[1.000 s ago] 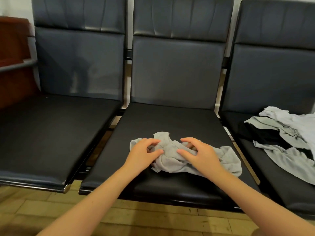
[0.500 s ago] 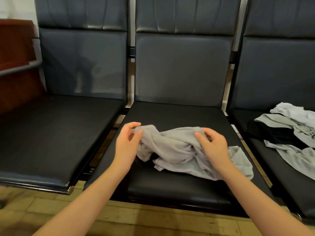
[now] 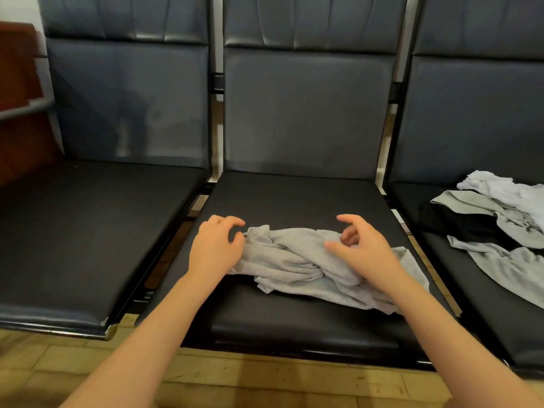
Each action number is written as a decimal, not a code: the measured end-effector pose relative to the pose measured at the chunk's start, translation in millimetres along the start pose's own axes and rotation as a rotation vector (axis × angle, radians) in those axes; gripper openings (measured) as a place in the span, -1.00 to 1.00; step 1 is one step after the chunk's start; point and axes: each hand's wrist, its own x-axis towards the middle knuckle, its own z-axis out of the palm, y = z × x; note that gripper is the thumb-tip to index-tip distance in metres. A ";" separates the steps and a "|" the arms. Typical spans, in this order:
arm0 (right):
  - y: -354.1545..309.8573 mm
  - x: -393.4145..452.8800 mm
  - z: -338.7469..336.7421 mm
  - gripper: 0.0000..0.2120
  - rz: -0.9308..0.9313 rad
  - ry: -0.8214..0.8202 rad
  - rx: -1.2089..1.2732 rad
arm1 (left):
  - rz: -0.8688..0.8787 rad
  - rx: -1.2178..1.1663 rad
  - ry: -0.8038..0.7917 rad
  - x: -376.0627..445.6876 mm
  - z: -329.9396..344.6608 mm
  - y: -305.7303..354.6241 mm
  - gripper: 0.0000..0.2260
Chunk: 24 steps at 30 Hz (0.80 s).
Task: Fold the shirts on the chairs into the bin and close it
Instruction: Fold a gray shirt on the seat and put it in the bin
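A crumpled grey shirt lies bunched on the middle chair's seat. My left hand is at the shirt's left end, with loosely curled fingers hovering and the thumb tip just beside the cloth edge. My right hand is over the shirt's right part. Its thumb lies on the cloth, the index finger is lifted and the other fingers are curled inward. No cloth shows pinched in either hand. Several more shirts, grey, white and black, lie in a heap on the right chair. No bin is in view.
Three dark padded chairs stand in a row; the left chair's seat holds nothing. A reddish-brown wooden piece stands at the far left. Tan wooden floor runs along the front edge of the seats.
The shirt, held bunched and raised between both hands half a second ago, now lies lower and stretched wider on the seat. Both hands have moved apart and loosened their fingers.
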 end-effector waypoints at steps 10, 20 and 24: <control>18.7 61.1 34.5 -0.81 0.187 -0.152 -0.472 | 0.015 0.038 -0.183 12.8 34.4 14.6 -0.68; -21.6 86.4 -12.3 -0.89 0.090 0.277 0.539 | -0.163 -0.808 0.255 9.1 -17.0 17.0 -0.85; -39.4 68.3 -32.7 -0.84 0.038 0.298 0.709 | -0.161 -0.788 0.154 0.8 -24.5 10.9 -0.79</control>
